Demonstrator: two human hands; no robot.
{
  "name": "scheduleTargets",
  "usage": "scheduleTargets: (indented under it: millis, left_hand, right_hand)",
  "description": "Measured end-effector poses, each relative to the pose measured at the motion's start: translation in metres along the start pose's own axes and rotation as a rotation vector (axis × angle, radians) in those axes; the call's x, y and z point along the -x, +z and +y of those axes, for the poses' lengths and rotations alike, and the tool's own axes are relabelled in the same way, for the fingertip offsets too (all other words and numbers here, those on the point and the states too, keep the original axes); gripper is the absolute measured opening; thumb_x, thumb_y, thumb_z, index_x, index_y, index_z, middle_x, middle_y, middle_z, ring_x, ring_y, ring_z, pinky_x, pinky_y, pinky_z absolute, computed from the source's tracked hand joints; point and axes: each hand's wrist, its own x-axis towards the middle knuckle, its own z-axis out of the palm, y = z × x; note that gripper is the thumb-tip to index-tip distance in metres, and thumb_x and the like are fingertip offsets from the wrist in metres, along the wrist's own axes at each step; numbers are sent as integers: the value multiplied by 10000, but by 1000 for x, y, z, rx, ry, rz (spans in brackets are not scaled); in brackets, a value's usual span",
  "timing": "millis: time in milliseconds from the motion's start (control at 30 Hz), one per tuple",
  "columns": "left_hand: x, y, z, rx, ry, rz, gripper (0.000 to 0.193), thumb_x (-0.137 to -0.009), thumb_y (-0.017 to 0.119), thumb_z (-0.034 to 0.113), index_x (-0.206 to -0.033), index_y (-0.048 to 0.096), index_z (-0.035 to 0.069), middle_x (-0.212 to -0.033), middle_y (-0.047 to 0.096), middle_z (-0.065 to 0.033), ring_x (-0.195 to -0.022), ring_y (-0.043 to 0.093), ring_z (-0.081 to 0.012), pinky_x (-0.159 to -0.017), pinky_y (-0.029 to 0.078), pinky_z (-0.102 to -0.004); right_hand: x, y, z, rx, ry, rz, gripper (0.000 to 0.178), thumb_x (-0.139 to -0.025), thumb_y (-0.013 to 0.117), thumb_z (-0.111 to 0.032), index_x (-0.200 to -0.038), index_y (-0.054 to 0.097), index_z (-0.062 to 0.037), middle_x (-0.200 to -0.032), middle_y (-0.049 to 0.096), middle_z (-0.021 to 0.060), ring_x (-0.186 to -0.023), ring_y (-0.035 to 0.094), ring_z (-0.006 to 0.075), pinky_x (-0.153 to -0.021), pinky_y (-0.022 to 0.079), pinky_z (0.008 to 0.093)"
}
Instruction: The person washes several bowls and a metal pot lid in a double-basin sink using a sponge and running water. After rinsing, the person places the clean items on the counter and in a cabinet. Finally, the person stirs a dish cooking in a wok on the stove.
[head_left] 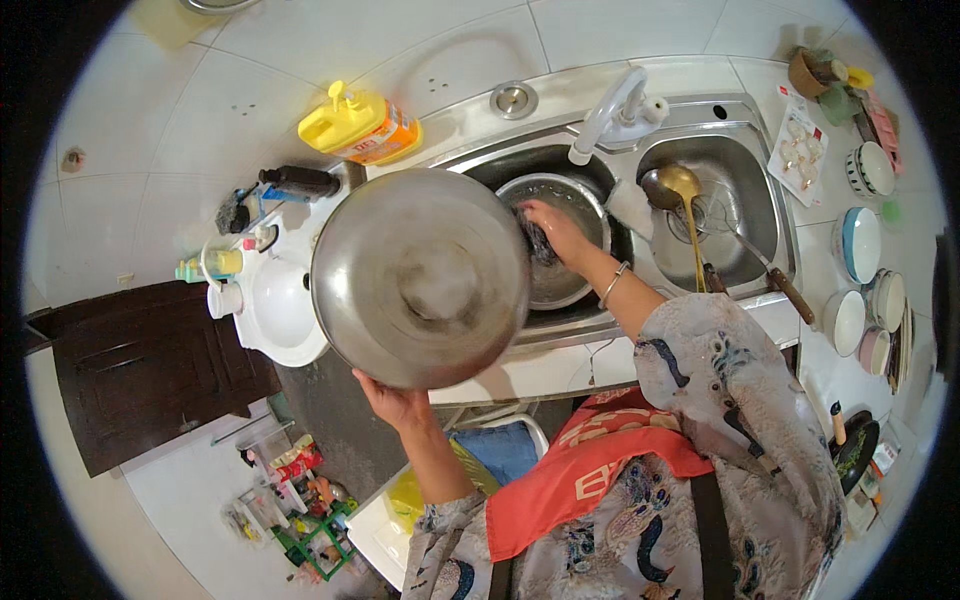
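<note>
My left hand point(395, 403) grips the lower rim of a large, round, grey metal pan point(420, 280), wok-like in shape. The pan is tilted up over the left part of the sink and its middle carries dark stains. My right hand point(560, 235) is closed on a dark grey scrubbing pad point(537, 240), partly hidden by the fingers. It is down in a metal basin point(565, 290) holding water, which stands in the left sink bowl. The pan covers part of that bowl.
A white faucet point(610, 115) rises behind the sink. The right bowl point(765, 200) holds a ladle point(680, 182) and a wire strainer point(710, 213). A yellow jug point(365, 125) stands behind the pan, a white washbasin point(280, 305) to its left. Several bowls point(860, 245) line the right counter.
</note>
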Motion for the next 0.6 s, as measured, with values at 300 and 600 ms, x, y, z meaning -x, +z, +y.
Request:
scheduleTargets:
  millis: [300,600]
  left_hand:
    - [-9,-17,4,88,-160,288,472,-952,246,356,-1300,375,64,-1360,373,-107,-1246,349,-305,-1030,273,-509]
    - [-2,6,8,31,-114,267,473,-955,238,356,-1305,368,65,-1373,347,-102,-1242,354,-299,-1028,284,-495]
  right_hand:
    - [-27,-37,164,1429,135,288,548,-779,626,-321,-1237,455,-73,-1213,479,175,-1146,398,407,-954,361,424]
    - [14,-22,43,-40,143,-17,476,-699,580,-122,-1166,522,-53,-971,596,92,-916,559,185,-821,438,284]
